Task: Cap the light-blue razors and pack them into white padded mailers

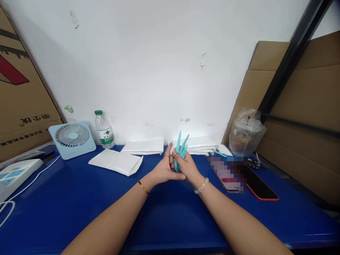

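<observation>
Right fingers (177,156) pinching turquoise cutlery (183,151), lower ends hidden, left fingers (168,152), hold unclear

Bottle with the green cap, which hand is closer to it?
Left. The left hand is to the right of the bottle; the right hand, holding teal utensils, is farther right.

Cutlery (182,151) btwn hands (189,168) over tbl (79,209), fan (72,136) & btl (104,131) L, phones (261,182) R.

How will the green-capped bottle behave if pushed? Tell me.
The bottle would likely tip if pushed high, being tall and narrow. Once down, it might roll, given its round sides. Its clear wall looks like thin plastic, so it may dent under a squeeze.
</observation>
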Available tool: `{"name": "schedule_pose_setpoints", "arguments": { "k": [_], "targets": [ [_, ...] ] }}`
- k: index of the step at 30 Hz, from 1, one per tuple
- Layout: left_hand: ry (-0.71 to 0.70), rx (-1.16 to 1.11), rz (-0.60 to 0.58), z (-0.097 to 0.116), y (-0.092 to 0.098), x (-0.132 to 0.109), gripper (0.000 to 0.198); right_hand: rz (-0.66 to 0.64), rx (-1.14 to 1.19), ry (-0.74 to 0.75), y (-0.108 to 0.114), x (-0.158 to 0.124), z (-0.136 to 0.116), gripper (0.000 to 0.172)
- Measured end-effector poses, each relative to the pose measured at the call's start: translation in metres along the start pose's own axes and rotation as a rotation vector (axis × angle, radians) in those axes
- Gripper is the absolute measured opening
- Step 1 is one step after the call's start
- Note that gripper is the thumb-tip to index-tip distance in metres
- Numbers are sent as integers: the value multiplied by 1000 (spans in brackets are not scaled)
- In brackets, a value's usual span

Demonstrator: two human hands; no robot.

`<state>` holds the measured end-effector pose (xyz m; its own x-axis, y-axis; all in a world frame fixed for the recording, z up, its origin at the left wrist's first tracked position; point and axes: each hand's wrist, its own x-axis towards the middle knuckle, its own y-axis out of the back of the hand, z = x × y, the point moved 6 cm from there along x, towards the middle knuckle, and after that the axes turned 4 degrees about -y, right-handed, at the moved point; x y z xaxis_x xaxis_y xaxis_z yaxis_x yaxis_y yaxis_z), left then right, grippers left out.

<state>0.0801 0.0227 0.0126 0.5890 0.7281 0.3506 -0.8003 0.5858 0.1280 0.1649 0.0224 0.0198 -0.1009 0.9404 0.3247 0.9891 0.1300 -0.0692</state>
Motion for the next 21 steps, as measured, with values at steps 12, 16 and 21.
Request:
{"name": "schedule_pose_setpoints", "arguments": {
  "k": [12, 16, 21],
  "targets": [
    [103, -49, 51, -37, -10, -1, 79, -18, 83, -59, -3, -5, -5, 27],
    [106, 59, 62, -37, -8, -1, 47, -58, 72, -52, -9, -7, -8, 27],
    [31, 113, 34, -32, -8, 0, 65, 68, 53, 9, -3, -3, -11, 35]
  ]
}}
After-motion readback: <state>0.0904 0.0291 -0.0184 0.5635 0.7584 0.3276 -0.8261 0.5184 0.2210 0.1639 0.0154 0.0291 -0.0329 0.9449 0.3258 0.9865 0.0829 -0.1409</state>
